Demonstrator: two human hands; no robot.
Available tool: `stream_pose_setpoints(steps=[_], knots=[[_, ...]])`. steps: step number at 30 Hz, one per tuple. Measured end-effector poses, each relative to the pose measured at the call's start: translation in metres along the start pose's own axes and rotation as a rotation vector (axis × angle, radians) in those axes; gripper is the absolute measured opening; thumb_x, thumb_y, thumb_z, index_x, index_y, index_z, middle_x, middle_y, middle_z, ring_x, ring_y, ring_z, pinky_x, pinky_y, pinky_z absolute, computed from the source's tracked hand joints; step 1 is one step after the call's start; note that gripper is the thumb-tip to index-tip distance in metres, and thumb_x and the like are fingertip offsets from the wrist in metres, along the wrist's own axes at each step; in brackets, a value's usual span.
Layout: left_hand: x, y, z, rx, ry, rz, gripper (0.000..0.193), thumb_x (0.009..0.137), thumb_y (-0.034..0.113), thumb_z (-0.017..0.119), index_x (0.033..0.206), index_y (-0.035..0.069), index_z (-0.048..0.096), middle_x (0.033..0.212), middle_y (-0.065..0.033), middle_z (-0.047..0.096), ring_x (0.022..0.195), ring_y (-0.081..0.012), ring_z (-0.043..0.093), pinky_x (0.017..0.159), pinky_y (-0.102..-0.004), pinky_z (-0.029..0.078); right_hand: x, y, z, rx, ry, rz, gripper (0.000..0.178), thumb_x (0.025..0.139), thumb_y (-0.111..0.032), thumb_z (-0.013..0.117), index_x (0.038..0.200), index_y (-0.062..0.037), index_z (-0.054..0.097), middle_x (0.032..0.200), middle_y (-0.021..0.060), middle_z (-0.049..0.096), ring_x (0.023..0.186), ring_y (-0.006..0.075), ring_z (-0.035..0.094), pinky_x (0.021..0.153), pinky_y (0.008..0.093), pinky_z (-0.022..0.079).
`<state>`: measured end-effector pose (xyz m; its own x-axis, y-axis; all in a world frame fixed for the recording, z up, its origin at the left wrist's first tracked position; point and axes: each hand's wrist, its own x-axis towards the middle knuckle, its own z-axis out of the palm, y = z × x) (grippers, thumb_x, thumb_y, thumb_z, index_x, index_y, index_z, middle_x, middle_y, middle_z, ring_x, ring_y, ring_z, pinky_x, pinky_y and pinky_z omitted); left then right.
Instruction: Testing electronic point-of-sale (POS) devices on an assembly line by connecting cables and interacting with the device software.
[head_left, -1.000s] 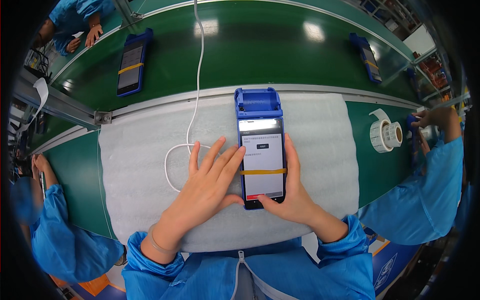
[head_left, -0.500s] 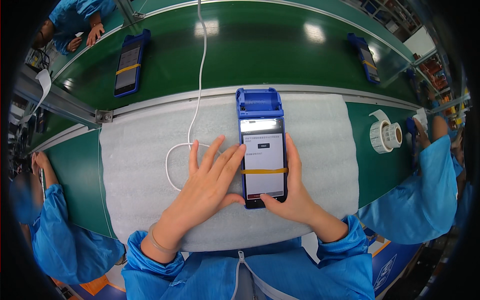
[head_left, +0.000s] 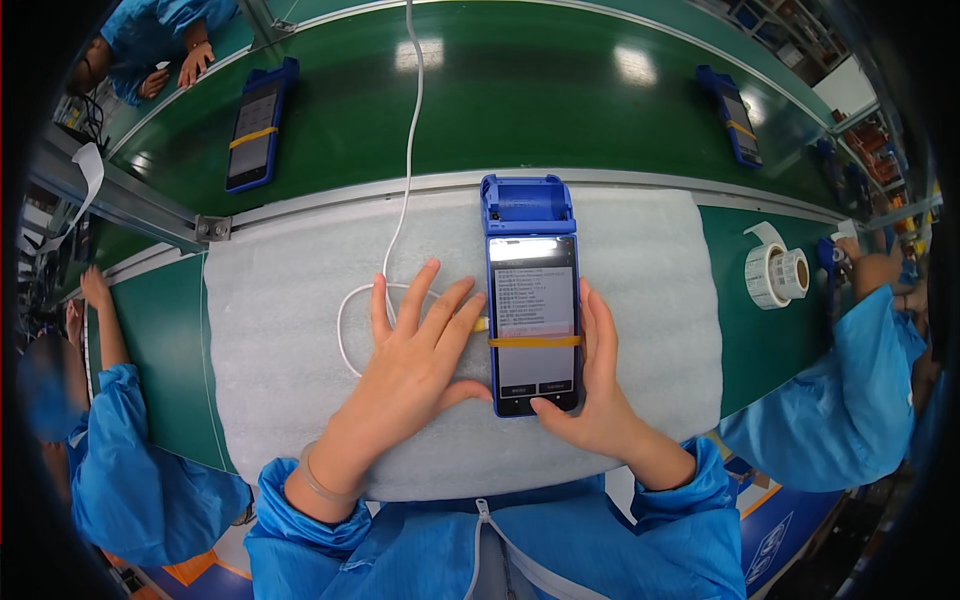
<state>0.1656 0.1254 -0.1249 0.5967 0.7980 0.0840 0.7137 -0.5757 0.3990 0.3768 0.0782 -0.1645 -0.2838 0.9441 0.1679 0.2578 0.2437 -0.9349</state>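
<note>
On the bench (head_left: 165, 350), toward the left half of the pale mat (head_left: 280, 400), the white cable (head_left: 405, 200) comes over the far edge and loops beside my left hand (head_left: 405, 375). If my wrist drags that loop, it could tug the yellow plug (head_left: 481, 324) by the terminal's left side; my fingers partly cover the plug, so I can't tell how well it is seated. The blue terminal (head_left: 535, 370) lies right of the mat's middle, its raised bay (head_left: 527, 205) near the bench's far edge. A sideways push could skew it on the soft mat, and my thumb sits low enough on the front to cause a stray touch. The yellow band (head_left: 535, 342) across the screen could hide a line of text. The label rolls (head_left: 765, 275), near the bench's far right corner, are well apart from my work.

My left forearm slants in from the near edge, palm down, fingers fanned, thumb reaching toward the terminal's near left corner. My right hand (head_left: 605, 405) lies along its right side, fingers fairly straight and close together, thumb bent over the bottom strip; whether I'm gripping or only steadying it, I can't tell.
</note>
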Motion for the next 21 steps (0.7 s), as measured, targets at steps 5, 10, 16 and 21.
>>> stream_pose_setpoints(steps=[5,10,16,21], knots=[[0.000,0.000,0.001,-0.010,0.003,0.007,0.084,0.055,0.038,0.074,0.125,0.003,0.044,0.131,-0.0120,0.041,0.132,-0.0350,0.021,0.104,-0.0629,0.002,-0.001,0.001,0.001,-0.014,-0.008,-0.008,0.099,0.067,-0.001,0.062,0.138,-0.0004,-0.007,0.143,0.0266,-0.003,0.135,0.0406,0.000,0.108,0.0457,0.014],[0.000,0.000,0.001,-0.013,-0.001,0.014,0.084,0.055,0.037,0.075,0.125,0.003,0.044,0.132,-0.0120,0.040,0.132,-0.0350,0.020,0.104,-0.0626,0.002,0.000,0.001,0.000,0.034,-0.022,-0.019,0.097,0.066,0.000,0.061,0.138,-0.0008,-0.005,0.142,0.0279,-0.004,0.135,0.0419,-0.001,0.108,0.0462,0.013],[-0.002,0.001,0.002,-0.006,-0.012,0.014,0.089,0.053,0.038,0.074,0.128,0.003,0.040,0.134,-0.0112,0.039,0.133,-0.0345,0.020,0.104,-0.0615,0.002,-0.002,0.000,0.005,-0.069,0.004,-0.035,0.097,0.067,-0.002,0.065,0.137,-0.0008,-0.002,0.142,0.0300,-0.004,0.133,0.0440,0.003,0.106,0.0463,0.016],[-0.002,0.000,0.001,0.014,-0.017,0.015,0.093,0.052,0.040,0.074,0.130,0.004,0.038,0.135,-0.0102,0.038,0.133,-0.0341,0.020,0.105,-0.0602,0.003,0.000,0.000,0.010,-0.165,0.029,-0.040,0.099,0.066,-0.006,0.069,0.138,-0.0017,0.000,0.141,0.0309,-0.003,0.132,0.0450,0.007,0.105,0.0464,0.018]])
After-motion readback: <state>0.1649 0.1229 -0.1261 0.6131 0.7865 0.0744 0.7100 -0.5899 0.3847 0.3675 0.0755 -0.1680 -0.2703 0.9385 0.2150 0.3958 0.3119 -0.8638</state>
